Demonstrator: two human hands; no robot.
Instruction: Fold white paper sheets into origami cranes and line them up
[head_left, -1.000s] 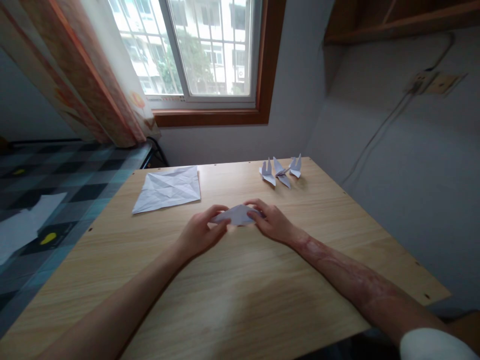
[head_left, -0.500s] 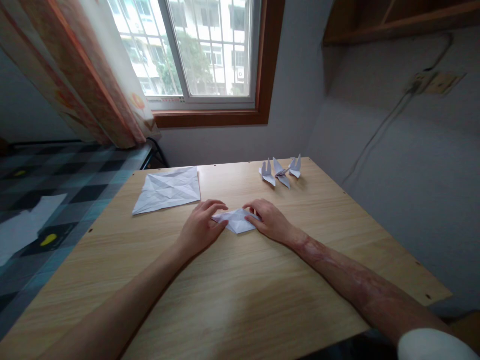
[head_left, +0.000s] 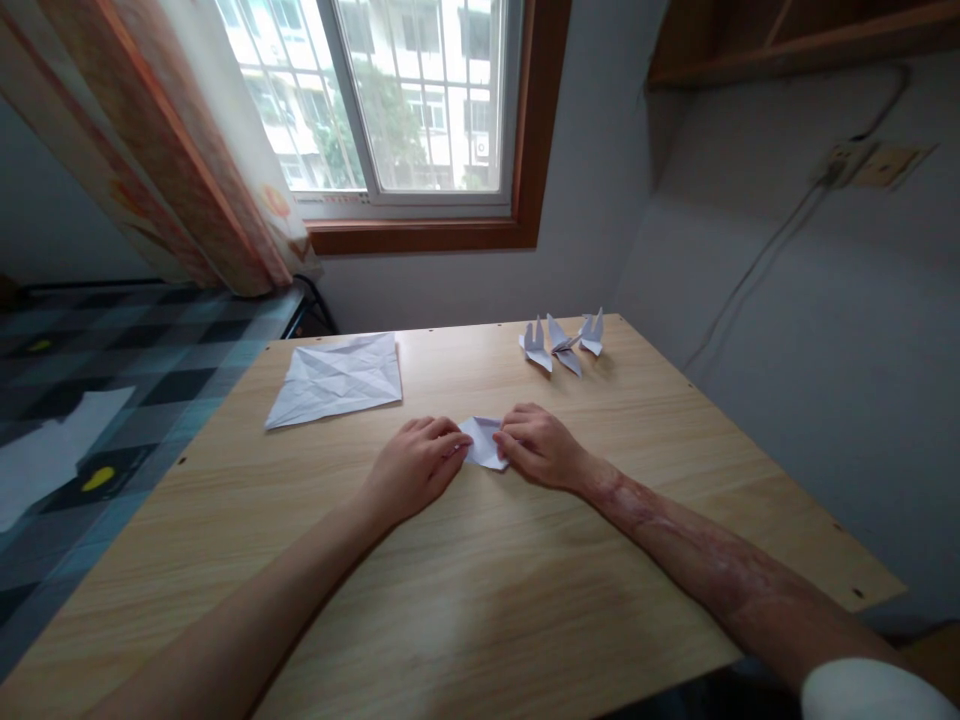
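Observation:
A small folded white paper [head_left: 484, 443] is held between my two hands near the middle of the table. My left hand [head_left: 420, 462] pinches its left edge between thumb and curled fingers. On the opposite side, my right hand [head_left: 541, 446] grips the right part, with the thumb lying along the paper. Fingers cover both ends of the paper, so only its creased middle shows.
Folded paper cranes [head_left: 564, 346] stand at the table's far right. A creased white sheet [head_left: 341, 380] lies at the far left of the wooden table [head_left: 420, 620]. Left of the table, more white paper [head_left: 56, 450] rests on a checked bed cover [head_left: 180, 395].
My left hand has closed from a looser hold into a pinch, its fingers now nearer the paper's middle. My right fingers have curled in too, and less of the paper shows.

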